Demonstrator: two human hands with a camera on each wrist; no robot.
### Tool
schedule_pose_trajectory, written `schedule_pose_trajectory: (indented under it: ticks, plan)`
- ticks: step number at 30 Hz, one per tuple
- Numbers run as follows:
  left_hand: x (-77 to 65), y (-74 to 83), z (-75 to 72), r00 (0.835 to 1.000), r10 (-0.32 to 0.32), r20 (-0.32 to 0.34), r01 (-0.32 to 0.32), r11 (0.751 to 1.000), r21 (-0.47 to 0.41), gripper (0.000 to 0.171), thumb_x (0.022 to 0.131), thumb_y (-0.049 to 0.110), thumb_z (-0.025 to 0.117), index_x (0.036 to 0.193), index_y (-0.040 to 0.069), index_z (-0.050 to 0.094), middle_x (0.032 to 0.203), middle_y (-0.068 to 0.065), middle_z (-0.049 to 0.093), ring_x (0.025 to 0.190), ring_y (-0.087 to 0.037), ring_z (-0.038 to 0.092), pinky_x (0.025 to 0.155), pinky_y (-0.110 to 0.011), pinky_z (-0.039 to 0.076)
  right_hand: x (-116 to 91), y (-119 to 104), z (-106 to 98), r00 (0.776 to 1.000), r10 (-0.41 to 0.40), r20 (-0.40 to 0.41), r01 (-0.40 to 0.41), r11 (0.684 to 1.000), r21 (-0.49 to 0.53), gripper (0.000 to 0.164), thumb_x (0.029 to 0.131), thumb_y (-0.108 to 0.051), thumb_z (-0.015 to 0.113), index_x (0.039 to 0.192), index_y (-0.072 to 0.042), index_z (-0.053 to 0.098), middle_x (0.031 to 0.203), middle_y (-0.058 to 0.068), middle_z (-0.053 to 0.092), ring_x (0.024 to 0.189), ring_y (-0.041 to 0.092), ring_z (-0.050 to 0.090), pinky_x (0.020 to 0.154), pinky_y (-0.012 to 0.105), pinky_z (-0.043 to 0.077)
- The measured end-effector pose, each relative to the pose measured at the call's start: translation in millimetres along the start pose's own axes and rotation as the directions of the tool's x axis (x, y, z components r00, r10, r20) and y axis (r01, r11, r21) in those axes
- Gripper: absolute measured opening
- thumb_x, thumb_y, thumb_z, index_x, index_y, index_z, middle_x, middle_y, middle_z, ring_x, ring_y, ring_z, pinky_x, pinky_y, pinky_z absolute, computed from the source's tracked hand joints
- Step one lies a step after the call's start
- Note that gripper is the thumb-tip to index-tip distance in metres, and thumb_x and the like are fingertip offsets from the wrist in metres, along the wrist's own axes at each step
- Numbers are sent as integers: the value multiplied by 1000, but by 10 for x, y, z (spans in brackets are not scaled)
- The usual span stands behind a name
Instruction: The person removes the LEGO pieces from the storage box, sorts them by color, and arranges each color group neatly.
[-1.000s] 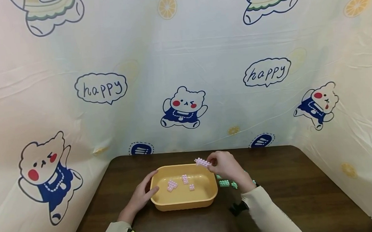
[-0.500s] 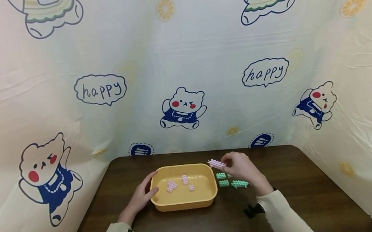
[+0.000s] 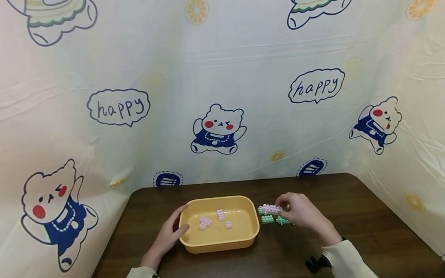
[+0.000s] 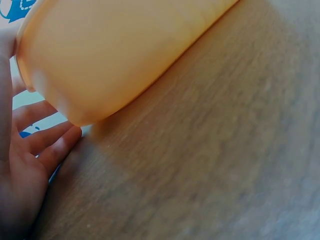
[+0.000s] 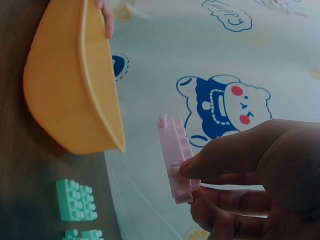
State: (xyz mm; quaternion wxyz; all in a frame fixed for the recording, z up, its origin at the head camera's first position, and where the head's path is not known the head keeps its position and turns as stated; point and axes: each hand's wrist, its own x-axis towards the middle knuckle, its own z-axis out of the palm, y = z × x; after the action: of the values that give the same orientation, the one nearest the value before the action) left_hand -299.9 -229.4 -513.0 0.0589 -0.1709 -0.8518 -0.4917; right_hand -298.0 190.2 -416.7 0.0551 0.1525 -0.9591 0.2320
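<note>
My right hand (image 3: 305,210) pinches a long pink building block (image 3: 270,209) by one end, between thumb and fingers. In the right wrist view the pink block (image 5: 174,160) is held up, its studs facing the fingers. Below and beside it are several green building blocks (image 3: 267,219) on the table, partly covered by the block and hand. My left hand (image 3: 169,232) holds the left end of a yellow plastic basin (image 3: 220,245), thumb at the rim. In the left wrist view the lower fingers (image 4: 56,142) lie against the basin's outer wall (image 4: 115,65).
Inside the basin lie a few pink pieces: a cluster (image 3: 205,222), an oblong block (image 3: 220,214) and a small square one (image 3: 228,224). The dark wooden table (image 3: 363,232) ends at a printed curtain (image 3: 219,72) on the back and sides.
My right hand has carried the pink block rightward from above the basin's far right corner, then down over the green blocks. The left hand has stayed on the basin.
</note>
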Motion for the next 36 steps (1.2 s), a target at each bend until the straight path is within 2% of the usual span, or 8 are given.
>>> schedule_pose_trajectory:
  ticks: [4, 7, 11, 18, 21, 25, 32, 36]
  plan:
    - [4, 19, -10, 1000, -9, -1, 9, 1000, -6, 62, 95, 22, 62, 149, 7, 35, 152, -20, 38, 130, -40, 48, 99, -30, 44, -40, 65, 9, 999, -34, -7, 34, 999, -1, 12, 80, -11, 75, 89, -18, 70, 86, -6, 64, 77, 12, 55, 69, 29, 49]
    - [8, 26, -10, 1000, -17, 2, 17, 1000, -5, 62, 95, 20, 61, 150, 7, 35, 152, -20, 38, 130, -39, 49, 101, -37, 46, -68, 110, 27, 999, -33, -4, 33, 999, -3, 14, 80, -9, 75, 88, -18, 70, 87, -7, 64, 77, 12, 55, 69, 30, 48]
    - [15, 22, -14, 1000, -18, 1, 18, 1000, -6, 62, 95, 19, 61, 150, 7, 35, 152, -20, 38, 129, -39, 49, 101, -39, 46, -102, 169, 81, 999, -42, 7, 42, 999, -6, 16, 79, -6, 75, 86, -20, 70, 86, -8, 63, 77, 13, 57, 69, 30, 49]
    - [20, 20, -22, 1000, -13, 2, 13, 1000, -16, 61, 95, 18, 61, 149, 7, 35, 151, -21, 39, 127, -39, 51, 99, -41, 47, -136, 238, 224, 992, -123, 11, 123, 992, -21, 19, 76, -5, 74, 86, -21, 70, 85, -9, 64, 79, 13, 60, 67, 28, 48]
    - [15, 17, -18, 1000, -2, 9, 2, 1000, -8, 61, 95, 18, 61, 149, 6, 35, 151, -21, 39, 128, -39, 51, 100, -43, 47, -157, 257, 281, 992, -124, 28, 124, 992, -13, 20, 75, -5, 75, 86, -21, 70, 86, -9, 65, 74, 12, 58, 63, 26, 46]
    - [7, 23, -13, 1000, 13, 5, -13, 1000, 5, 61, 95, 17, 61, 149, 5, 36, 151, -21, 39, 129, -39, 49, 100, -44, 46, -181, 272, 348, 992, -118, 42, 118, 993, -12, 20, 74, -5, 75, 86, -19, 69, 87, -8, 65, 77, 14, 60, 65, 27, 47]
    - [3, 20, -6, 1000, 17, 7, -16, 1000, -19, 60, 95, 17, 60, 149, 5, 35, 151, -23, 38, 130, -43, 47, 101, -55, 43, -227, 290, 445, 989, -141, 50, 142, 989, -28, 19, 73, -6, 76, 82, -21, 67, 84, -10, 64, 77, 10, 59, 67, 29, 48]
    - [8, 20, -7, 1000, 13, 6, -13, 1000, -2, 60, 95, 18, 61, 149, 5, 36, 151, -22, 40, 130, -41, 48, 101, -51, 45, -242, 312, 485, 982, -183, 54, 186, 982, -42, 19, 72, -5, 76, 82, -19, 68, 81, -9, 64, 75, 7, 59, 67, 29, 48]
